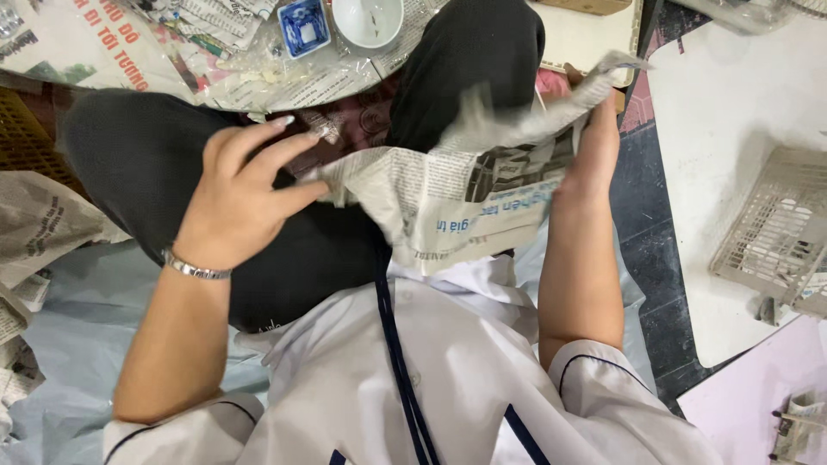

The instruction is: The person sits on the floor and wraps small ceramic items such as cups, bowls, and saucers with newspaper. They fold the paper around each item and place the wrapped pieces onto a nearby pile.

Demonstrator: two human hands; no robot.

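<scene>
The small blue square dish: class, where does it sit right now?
In the head view the blue square dish sits at top centre on spread newspaper, immediately left of a round white bowl, beyond the person's knees.

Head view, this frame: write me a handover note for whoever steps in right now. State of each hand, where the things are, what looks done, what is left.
Left hand: fingers spread, pinching the left edge of the newspaper sheet over the lap.
Right hand: gripping the sheet's right edge, raised; motion blur there.
The sheet hangs crumpled between both hands; whether anything is inside it cannot be seen.
Nearby: small blue square dish and white round bowl on newspapers ahead, unwrapped; white plastic basket to the right.
Done: sheet picked up and held.
Left: both dishes lie bare.
</scene>
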